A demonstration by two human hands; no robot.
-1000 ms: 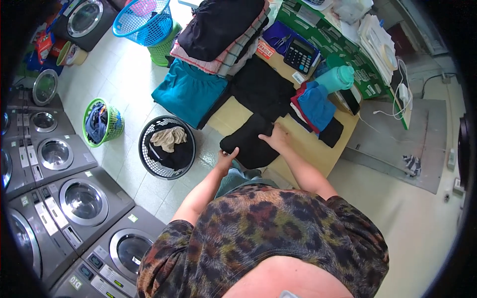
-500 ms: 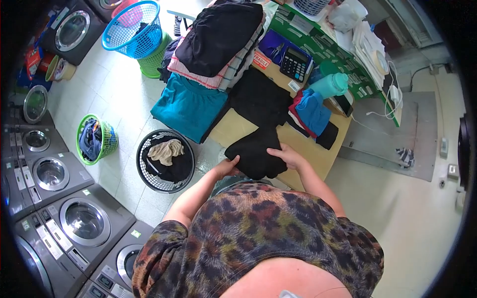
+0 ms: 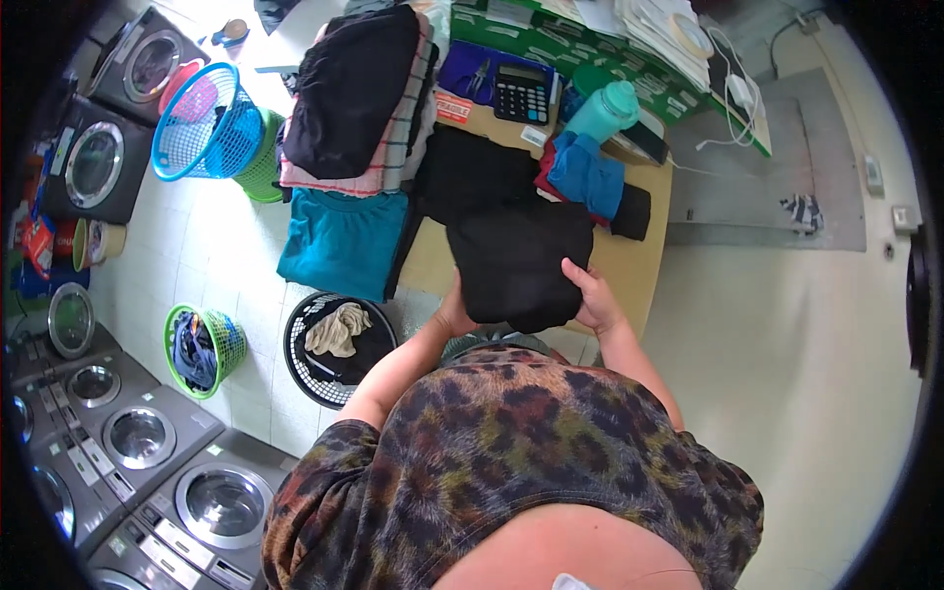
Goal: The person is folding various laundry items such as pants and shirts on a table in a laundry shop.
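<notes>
The person holds a folded black garment (image 3: 519, 261) with both hands, at the near edge of the wooden table (image 3: 629, 270). The left hand (image 3: 454, 313) grasps the garment at its lower left side; most of this hand is hidden under the cloth, only the wrist part shows. The right hand (image 3: 593, 295) grasps the lower right side, with the thumb lying on top of the cloth. The near part of the garment hangs a little over the table edge, toward the person's body.

Behind the garment, on the table, lies another black cloth (image 3: 479, 175). Just to the right of it there is a blue folded cloth (image 3: 588, 177) on top of a red one, and a teal bottle (image 3: 605, 110) stands near. A black calculator (image 3: 521, 93) lies further back. On the left part of the table there is a pile of folded clothes with a black piece (image 3: 352, 88) on top, and a teal cloth (image 3: 339, 241) hangs from the table edge.

On the floor, left of the person, stands a black basket (image 3: 307, 366) with a beige cloth inside. A green basket (image 3: 228, 339) stands further left, and a blue basket (image 3: 202, 123) further back. Washing machines (image 3: 147, 442) stand along the left side.
</notes>
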